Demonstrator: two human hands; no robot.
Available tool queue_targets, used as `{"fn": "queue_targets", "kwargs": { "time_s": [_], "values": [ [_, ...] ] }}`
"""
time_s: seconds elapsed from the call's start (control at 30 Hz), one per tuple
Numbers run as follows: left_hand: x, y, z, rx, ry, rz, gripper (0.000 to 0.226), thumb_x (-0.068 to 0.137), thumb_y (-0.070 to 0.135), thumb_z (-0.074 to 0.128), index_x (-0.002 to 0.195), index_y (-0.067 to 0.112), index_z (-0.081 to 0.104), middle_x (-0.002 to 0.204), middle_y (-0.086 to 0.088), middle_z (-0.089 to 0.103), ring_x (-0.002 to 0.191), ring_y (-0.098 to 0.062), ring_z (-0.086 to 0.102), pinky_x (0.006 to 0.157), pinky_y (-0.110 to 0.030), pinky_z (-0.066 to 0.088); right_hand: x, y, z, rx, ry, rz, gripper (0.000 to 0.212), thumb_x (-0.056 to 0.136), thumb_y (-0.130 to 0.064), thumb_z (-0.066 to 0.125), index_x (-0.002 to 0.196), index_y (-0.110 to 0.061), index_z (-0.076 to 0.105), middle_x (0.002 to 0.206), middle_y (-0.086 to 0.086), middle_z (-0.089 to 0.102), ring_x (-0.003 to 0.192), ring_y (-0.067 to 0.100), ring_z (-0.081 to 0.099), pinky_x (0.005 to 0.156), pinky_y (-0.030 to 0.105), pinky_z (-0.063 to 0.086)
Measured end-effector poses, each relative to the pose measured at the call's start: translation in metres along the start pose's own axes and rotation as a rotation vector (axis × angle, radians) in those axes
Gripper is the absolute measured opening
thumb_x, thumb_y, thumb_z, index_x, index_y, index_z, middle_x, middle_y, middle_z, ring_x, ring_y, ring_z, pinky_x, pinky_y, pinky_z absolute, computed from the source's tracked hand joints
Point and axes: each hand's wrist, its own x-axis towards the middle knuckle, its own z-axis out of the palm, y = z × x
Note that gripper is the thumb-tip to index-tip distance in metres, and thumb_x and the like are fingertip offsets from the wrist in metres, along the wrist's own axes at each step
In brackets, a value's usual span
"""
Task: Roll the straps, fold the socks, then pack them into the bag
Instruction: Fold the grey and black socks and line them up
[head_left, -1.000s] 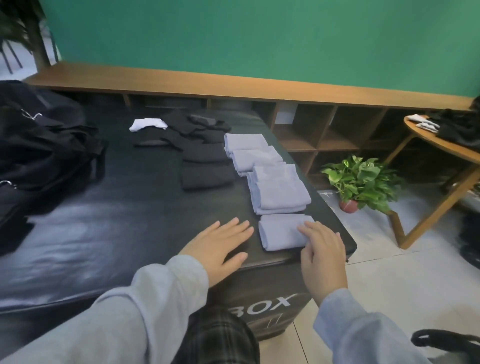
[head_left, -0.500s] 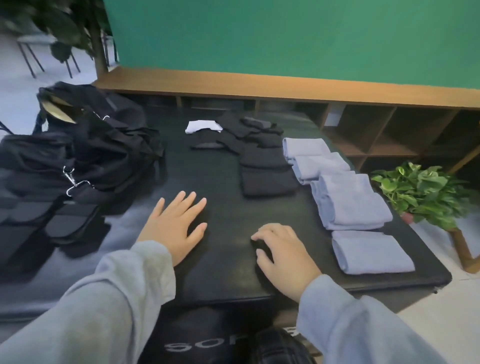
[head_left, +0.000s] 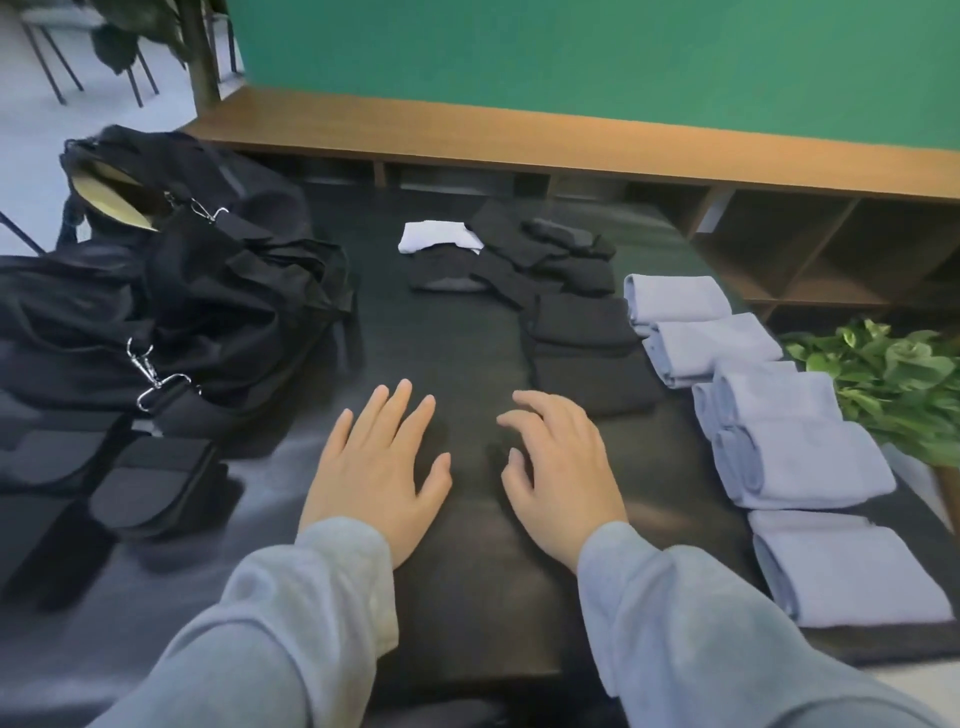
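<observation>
Blue socks (head_left: 789, 447) lie folded along the table's (head_left: 467, 571) right edge, nothing seems packed in the bag (head_left: 171, 291) at left, and both hands, left hand (head_left: 379, 467) flat, right hand (head_left: 561, 473) loosely curled, hold nothing.

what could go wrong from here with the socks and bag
The nearest blue sock bundle lies right at the table's right edge, so a sleeve brushing it might knock it off. The black socks blend into the dark tabletop and could be missed when packing. The bag sits slumped with straps tangled over it, which may snag things going in.
</observation>
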Motion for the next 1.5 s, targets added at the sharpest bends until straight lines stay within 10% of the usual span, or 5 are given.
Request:
{"fn": "queue_targets", "kwargs": {
  "time_s": [0.27,0.43,0.87,1.03,1.5],
  "values": [
    [-0.003,0.002,-0.003,-0.047,-0.015,-0.037,0.08,0.074,0.056,-0.005,0.148,0.033,0.014,0.157,0.014,0.002,0.143,-0.005,-0.006,0.113,-0.026,-0.008,0.027,0.018,0.006,0.034,0.322,0.352,0.032,0.082,-0.011,0.049,0.112,-0.01,0.061,0.135,0.005,0.049,0.13,0.021,0.035,0.116,0.042,0.015],
    [-0.003,0.002,-0.005,-0.056,-0.014,-0.035,0.078,0.075,0.055,-0.002,0.148,0.033,0.017,0.156,0.013,0.006,0.143,-0.005,-0.003,0.114,-0.026,-0.006,0.039,0.024,-0.001,0.021,0.215,0.262,0.045,0.087,-0.026,0.036,0.126,-0.015,0.056,0.142,0.003,0.044,0.136,0.02,0.028,0.115,0.027,-0.004],
    [0.001,0.0,0.001,-0.079,0.008,-0.099,0.071,0.081,0.056,0.011,0.144,0.03,0.031,0.153,0.011,0.022,0.137,0.002,0.003,0.113,-0.028,-0.002,0.057,0.079,-0.01,-0.271,-0.158,0.287,0.067,0.083,-0.054,0.006,0.148,-0.041,0.017,0.159,-0.007,0.007,0.146,0.016,-0.001,0.116,0.044,-0.005],
    [0.019,0.009,0.001,-0.183,0.128,-0.153,0.065,0.084,0.049,0.021,0.143,0.025,0.035,0.152,0.008,0.025,0.136,0.002,0.0,0.112,-0.024,-0.011,0.058,0.084,-0.006,-0.233,-0.209,0.296,0.054,0.096,-0.043,0.022,0.149,-0.041,0.011,0.159,-0.011,0.0,0.146,0.011,-0.006,0.116,0.038,-0.005],
    [0.165,0.048,0.02,-0.135,0.127,-0.004,0.058,0.095,0.032,0.04,0.147,0.038,0.014,0.157,0.001,-0.009,0.142,-0.019,-0.016,0.112,-0.048,-0.01,0.065,0.085,-0.008,-0.19,-0.29,0.332,0.06,0.088,-0.047,0.008,0.148,-0.044,0.009,0.157,-0.019,-0.001,0.144,0.005,-0.009,0.115,0.033,0.004]
  ]
}}
